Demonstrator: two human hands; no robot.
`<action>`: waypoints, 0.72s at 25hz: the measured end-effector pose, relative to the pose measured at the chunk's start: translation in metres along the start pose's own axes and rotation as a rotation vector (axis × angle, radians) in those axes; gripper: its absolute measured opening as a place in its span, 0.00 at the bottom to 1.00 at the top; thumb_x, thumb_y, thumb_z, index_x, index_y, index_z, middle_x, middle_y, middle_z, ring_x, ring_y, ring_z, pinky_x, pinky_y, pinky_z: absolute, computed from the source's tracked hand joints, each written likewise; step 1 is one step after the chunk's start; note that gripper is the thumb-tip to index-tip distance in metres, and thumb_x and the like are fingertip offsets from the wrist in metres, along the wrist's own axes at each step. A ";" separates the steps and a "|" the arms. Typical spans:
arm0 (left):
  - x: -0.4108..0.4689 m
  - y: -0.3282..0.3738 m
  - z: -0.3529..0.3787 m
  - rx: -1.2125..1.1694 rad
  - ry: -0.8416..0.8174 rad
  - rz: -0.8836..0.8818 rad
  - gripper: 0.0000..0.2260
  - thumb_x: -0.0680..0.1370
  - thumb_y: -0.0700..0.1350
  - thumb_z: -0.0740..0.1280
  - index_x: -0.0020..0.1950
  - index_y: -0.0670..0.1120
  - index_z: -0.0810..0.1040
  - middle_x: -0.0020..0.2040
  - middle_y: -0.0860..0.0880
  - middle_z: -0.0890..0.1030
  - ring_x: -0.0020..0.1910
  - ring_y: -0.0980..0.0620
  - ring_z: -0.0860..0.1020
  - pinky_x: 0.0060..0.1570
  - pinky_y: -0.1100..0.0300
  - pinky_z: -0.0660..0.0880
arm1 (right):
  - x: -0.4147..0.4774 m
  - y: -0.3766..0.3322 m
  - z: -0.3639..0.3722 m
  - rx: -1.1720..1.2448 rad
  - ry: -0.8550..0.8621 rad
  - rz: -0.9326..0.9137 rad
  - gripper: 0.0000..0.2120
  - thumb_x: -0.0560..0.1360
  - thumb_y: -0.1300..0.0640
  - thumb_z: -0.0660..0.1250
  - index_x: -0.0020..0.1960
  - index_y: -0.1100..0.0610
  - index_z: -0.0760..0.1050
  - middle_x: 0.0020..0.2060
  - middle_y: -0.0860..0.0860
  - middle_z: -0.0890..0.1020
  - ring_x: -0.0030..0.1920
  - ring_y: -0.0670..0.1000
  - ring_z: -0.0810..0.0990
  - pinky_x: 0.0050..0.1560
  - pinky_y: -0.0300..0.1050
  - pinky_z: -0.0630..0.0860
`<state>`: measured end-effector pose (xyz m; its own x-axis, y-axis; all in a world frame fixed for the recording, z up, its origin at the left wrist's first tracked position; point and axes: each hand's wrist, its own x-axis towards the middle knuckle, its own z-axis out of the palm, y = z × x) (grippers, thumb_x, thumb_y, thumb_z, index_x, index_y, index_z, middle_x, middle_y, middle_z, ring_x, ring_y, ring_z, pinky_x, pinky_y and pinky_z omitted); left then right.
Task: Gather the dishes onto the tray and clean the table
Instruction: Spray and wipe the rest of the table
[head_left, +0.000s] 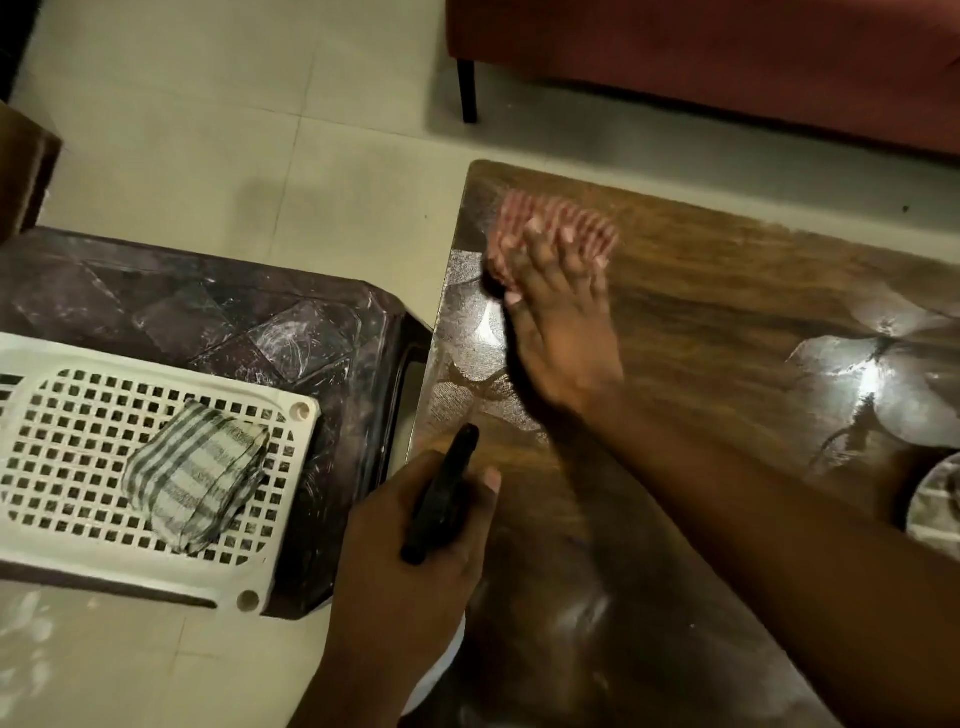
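White perforated plastic tray (156, 364), on dark marbled stool (234, 312): holds one folded grey-striped cloth (197, 478). Glossy wood-grain table (727, 291), silvery petal pattern: right hand (561, 332), fingers straight, presses blurred red-striped cloth (550, 228) flat near its far-left corner. Left hand (415, 561) grips black elongated object (444, 499).

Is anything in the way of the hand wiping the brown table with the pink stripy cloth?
Nothing visible. The right hand presses the pink striped cloth on the brown wooden table, with only bare wood around it. The left hand, gripping a black object, is at the table's near edge.
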<state>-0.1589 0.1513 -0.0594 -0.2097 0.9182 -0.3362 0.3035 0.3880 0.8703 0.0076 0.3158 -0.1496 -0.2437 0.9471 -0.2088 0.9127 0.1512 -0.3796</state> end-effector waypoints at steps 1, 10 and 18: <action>-0.003 -0.002 -0.001 0.013 -0.010 -0.011 0.05 0.79 0.54 0.75 0.45 0.55 0.84 0.32 0.51 0.83 0.33 0.55 0.84 0.33 0.66 0.77 | -0.023 -0.016 0.017 -0.025 -0.027 -0.085 0.29 0.88 0.42 0.46 0.88 0.45 0.48 0.88 0.48 0.46 0.87 0.54 0.37 0.84 0.58 0.30; -0.049 -0.010 -0.010 0.032 -0.104 -0.116 0.07 0.76 0.49 0.78 0.41 0.59 0.83 0.32 0.58 0.82 0.34 0.57 0.83 0.42 0.62 0.77 | -0.123 0.080 -0.004 -0.216 -0.138 -0.475 0.27 0.89 0.45 0.52 0.87 0.43 0.54 0.87 0.44 0.52 0.88 0.51 0.46 0.86 0.60 0.48; -0.074 -0.009 -0.017 -0.004 -0.187 -0.190 0.06 0.75 0.54 0.77 0.47 0.53 0.87 0.38 0.53 0.86 0.44 0.57 0.85 0.50 0.57 0.78 | -0.157 -0.052 0.072 -0.062 0.103 -0.077 0.28 0.83 0.46 0.58 0.82 0.51 0.67 0.85 0.52 0.63 0.87 0.58 0.49 0.85 0.65 0.51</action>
<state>-0.1617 0.0779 -0.0366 -0.0865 0.8281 -0.5539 0.2715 0.5546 0.7866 -0.0251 0.1393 -0.1623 -0.2814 0.9557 -0.0862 0.9121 0.2385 -0.3334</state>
